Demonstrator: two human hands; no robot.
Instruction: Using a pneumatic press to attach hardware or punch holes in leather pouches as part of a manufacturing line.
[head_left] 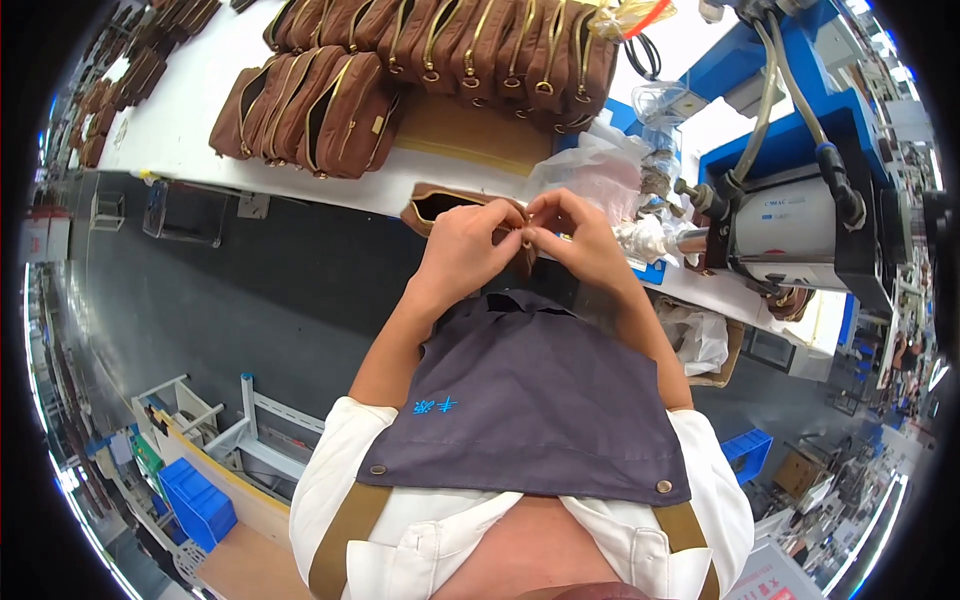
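Note:
A small brown pouch (428, 208) with a gold zipper hangs at the table's front edge, its mouth gaping on the left side. My left hand (464, 248) pinches the pouch near its right end, thumb and forefinger together. Close against it, my right hand (583, 238) pinches the same end, its fingertips almost touching those of the left. Between the fingertips there seems to be a tiny part at the zipper's end, too small to make out. The pouch's lower right part shows below my fingers.
Several brown pouches with gold zippers stand in rows (470, 50) on the white table (180, 100). A brown board (470, 135) lies before them. To the right is a machine with a grey cylinder (785, 230) and hoses, near clear plastic bags (600, 165). Blue crates (195, 500) sit lower left.

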